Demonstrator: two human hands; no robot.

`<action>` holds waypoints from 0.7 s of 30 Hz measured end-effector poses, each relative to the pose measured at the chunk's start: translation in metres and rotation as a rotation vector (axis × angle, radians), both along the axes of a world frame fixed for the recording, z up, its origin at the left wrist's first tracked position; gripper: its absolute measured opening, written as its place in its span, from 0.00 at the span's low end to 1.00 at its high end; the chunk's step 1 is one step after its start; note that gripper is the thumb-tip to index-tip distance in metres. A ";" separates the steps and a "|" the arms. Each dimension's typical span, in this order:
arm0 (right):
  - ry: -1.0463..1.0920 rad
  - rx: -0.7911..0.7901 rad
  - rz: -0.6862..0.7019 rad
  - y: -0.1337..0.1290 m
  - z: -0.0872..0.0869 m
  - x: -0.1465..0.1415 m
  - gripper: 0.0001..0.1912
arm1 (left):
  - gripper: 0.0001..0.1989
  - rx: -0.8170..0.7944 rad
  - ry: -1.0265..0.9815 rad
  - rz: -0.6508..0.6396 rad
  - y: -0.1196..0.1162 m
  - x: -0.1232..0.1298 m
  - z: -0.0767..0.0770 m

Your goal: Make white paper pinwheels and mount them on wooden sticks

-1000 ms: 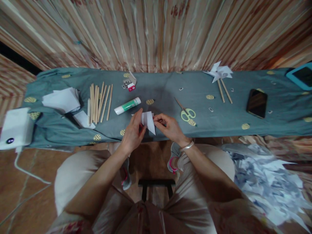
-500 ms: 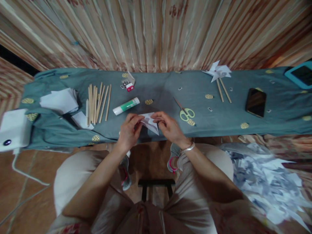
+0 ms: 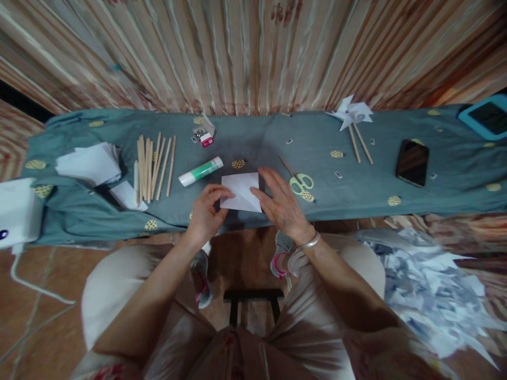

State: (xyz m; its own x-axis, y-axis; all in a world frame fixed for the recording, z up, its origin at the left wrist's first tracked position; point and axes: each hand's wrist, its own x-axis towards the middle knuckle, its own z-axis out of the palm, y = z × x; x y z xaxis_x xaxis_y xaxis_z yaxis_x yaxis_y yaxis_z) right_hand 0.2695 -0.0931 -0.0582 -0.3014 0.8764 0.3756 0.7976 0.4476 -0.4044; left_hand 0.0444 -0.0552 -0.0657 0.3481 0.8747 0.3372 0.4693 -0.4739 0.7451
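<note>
A white square of paper (image 3: 243, 192) with a diagonal crease lies opened out at the front edge of the cloth-covered table. My left hand (image 3: 208, 211) pinches its left edge between thumb and fingers. On the paper's right edge rests my right hand (image 3: 280, 203), its thumb and fingers spread apart. A green and white glue stick (image 3: 201, 171) lies just behind my left hand. Scissors with light green handles (image 3: 301, 183) are to the right of the paper.
Wooden sticks (image 3: 148, 169) and stacked white paper (image 3: 91, 162) lie at the left. Behind the glue stick is a small box of pins (image 3: 206, 138). Paper pinwheels (image 3: 350, 113), a phone (image 3: 412, 162) and a blue-framed device (image 3: 489, 117) are at the right. Paper scraps (image 3: 435, 290) fill a bag below.
The folded paper has been opened out into a flat square. My right hand has spread its fingers over the right edge, while my left hand stays at the left side.
</note>
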 end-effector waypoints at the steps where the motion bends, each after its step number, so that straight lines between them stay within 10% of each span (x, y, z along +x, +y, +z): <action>1: -0.005 0.003 0.007 -0.001 0.000 0.001 0.17 | 0.13 0.046 0.074 -0.015 -0.001 -0.001 0.000; 8: -0.009 -0.001 0.084 -0.013 0.000 -0.004 0.15 | 0.10 0.303 0.456 -0.108 -0.013 -0.001 0.004; 21: -0.034 -0.065 0.116 -0.023 -0.002 -0.003 0.12 | 0.10 0.330 0.449 -0.211 -0.025 -0.014 0.000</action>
